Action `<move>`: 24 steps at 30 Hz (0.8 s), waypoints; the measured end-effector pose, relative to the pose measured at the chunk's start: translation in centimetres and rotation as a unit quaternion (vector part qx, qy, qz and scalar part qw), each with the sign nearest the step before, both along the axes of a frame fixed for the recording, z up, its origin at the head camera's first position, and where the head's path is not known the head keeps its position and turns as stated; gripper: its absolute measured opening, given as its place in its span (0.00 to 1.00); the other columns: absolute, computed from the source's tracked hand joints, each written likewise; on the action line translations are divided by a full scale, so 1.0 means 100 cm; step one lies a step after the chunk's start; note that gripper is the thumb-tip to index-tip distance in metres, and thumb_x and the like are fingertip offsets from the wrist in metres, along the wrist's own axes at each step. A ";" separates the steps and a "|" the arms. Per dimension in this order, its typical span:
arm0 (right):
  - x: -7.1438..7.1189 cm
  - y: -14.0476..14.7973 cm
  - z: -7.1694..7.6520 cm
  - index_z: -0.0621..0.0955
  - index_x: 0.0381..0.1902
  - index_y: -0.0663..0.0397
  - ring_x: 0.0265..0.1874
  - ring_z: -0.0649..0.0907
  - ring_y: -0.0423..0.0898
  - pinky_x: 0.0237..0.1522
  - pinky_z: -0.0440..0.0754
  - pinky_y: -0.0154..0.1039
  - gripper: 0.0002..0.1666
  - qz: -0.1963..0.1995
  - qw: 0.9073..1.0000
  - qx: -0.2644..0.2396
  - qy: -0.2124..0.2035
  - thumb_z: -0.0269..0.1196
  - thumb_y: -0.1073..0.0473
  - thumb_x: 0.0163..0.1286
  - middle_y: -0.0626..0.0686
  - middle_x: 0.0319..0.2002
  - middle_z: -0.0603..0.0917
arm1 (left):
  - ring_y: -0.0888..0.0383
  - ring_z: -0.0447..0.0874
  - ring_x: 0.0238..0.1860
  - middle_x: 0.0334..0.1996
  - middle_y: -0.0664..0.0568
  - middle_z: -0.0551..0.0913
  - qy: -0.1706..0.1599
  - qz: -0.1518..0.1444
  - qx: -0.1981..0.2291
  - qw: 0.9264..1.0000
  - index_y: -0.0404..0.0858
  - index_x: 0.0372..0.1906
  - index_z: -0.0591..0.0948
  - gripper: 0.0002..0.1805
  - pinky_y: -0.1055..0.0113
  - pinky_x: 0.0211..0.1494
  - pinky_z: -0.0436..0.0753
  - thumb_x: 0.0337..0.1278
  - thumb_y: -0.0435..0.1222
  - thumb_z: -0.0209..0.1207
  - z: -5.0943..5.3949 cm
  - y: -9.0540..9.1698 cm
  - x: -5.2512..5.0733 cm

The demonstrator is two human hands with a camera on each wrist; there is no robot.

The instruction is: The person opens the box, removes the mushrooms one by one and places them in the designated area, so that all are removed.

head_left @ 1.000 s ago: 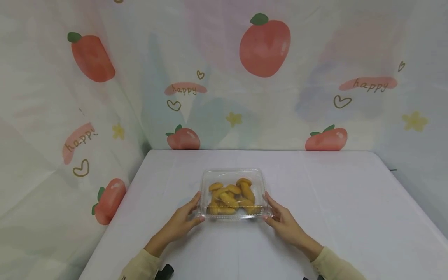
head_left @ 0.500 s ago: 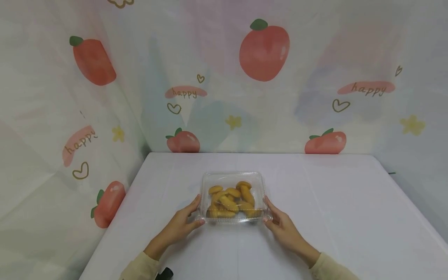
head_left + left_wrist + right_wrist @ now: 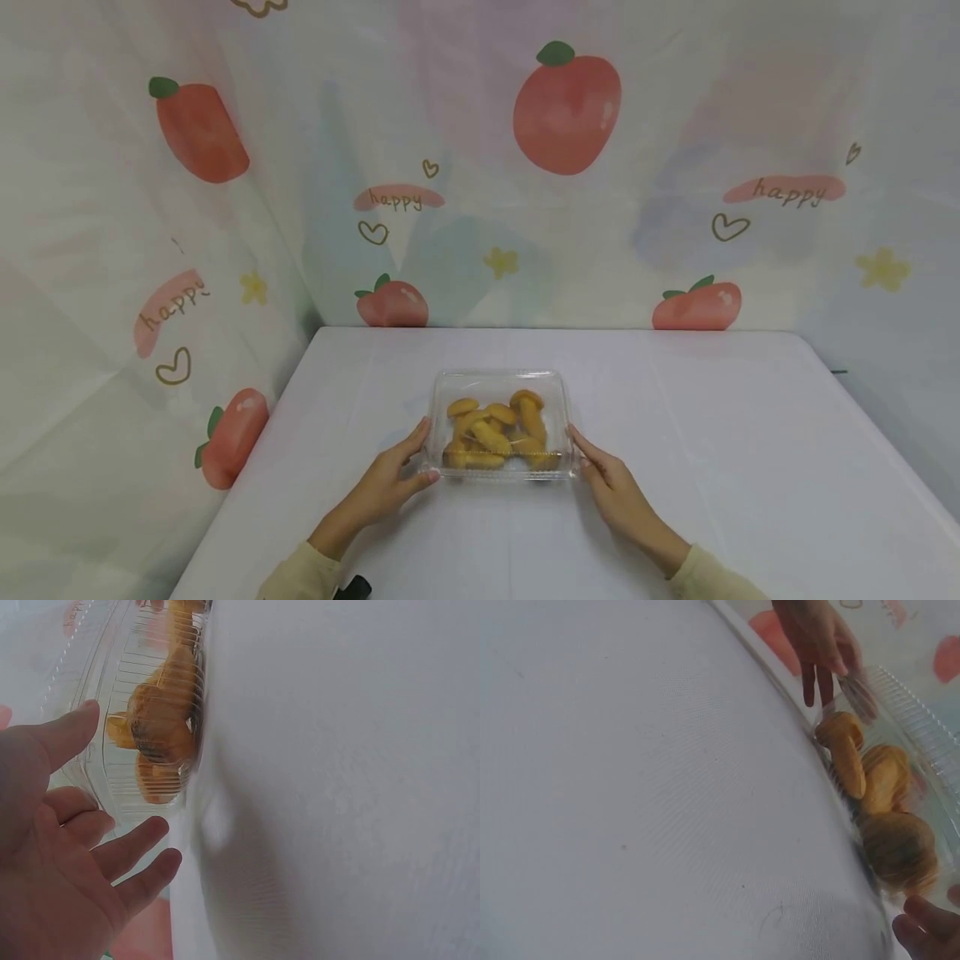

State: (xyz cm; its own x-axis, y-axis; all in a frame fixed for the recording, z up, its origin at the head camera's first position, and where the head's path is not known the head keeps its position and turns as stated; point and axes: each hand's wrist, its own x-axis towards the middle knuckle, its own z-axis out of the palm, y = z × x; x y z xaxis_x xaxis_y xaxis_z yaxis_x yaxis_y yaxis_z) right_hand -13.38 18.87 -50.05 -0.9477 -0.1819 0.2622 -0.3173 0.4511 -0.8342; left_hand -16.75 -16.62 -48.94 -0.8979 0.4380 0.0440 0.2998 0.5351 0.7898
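Observation:
A clear lidded plastic container (image 3: pixel 498 476) (image 3: pixel 124 787) (image 3: pixel 935 754) holds several yellow-brown mushroom-shaped pieces (image 3: pixel 491 436) (image 3: pixel 161 724) (image 3: pixel 898 847). At its left edge, my left hand (image 3: pixel 382 483) (image 3: pixel 67 855) (image 3: pixel 821 634) grips the rim between thumb and forefinger; the left wrist view shows the other fingers spread below. My right hand (image 3: pixel 626 502) (image 3: pixel 930 934) holds the opposite edge, fingers extended along the side and thumb near the front corner. Only its fingertips show in the right wrist view. The closed lid lies over the pieces.
White cloth covers the table (image 3: pixel 750 433) around the container. Behind and to the left hang pale curtains (image 3: pixel 465 108) printed with red fruit. A small black object (image 3: pixel 356 587) shows beside the left sleeve.
The right thumb has shifted outward from the front corner, and the right hand lies slightly farther right. The upper right piece has shifted a little inside the container. The left hand keeps its grip.

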 end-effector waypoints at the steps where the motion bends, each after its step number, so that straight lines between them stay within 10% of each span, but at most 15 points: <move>1: 0.000 0.001 -0.001 0.66 0.73 0.68 0.72 0.68 0.52 0.64 0.59 0.18 0.28 0.011 1.000 -0.004 0.003 0.48 0.71 0.77 0.65 0.73 0.68 | 0.36 0.66 0.74 0.81 0.41 0.51 0.000 0.002 0.002 1.000 0.33 0.79 0.54 0.45 0.40 0.71 0.71 0.66 0.40 0.64 0.000 0.000 0.000; 8: -0.003 0.011 -0.005 0.59 0.75 0.75 0.68 0.62 0.19 0.61 0.72 0.19 0.32 0.105 0.990 -0.097 0.010 0.49 0.75 0.75 0.78 0.72 0.60 | 0.35 0.70 0.72 0.80 0.40 0.55 -0.004 0.009 0.012 1.000 0.36 0.80 0.56 0.45 0.41 0.70 0.73 0.65 0.43 0.65 -0.001 -0.001 0.002; 18: 0.004 0.018 0.003 0.62 0.75 0.68 0.68 0.73 0.57 0.60 0.79 0.28 0.32 0.102 0.993 -0.057 -0.006 0.54 0.66 0.77 0.76 0.74 0.60 | 0.37 0.74 0.69 0.78 0.41 0.60 0.006 0.001 0.006 1.000 0.39 0.80 0.58 0.44 0.41 0.68 0.75 0.65 0.44 0.65 0.003 -0.009 0.008; 24: 0.003 0.020 0.015 0.71 0.70 0.64 0.70 0.60 0.18 0.60 0.83 0.37 0.28 0.053 0.998 -0.011 0.043 0.59 0.65 0.74 0.74 0.74 0.64 | 0.38 0.61 0.77 0.80 0.40 0.54 0.030 -0.019 -0.018 0.999 0.39 0.80 0.57 0.41 0.40 0.69 0.73 0.68 0.42 0.62 0.016 -0.013 0.007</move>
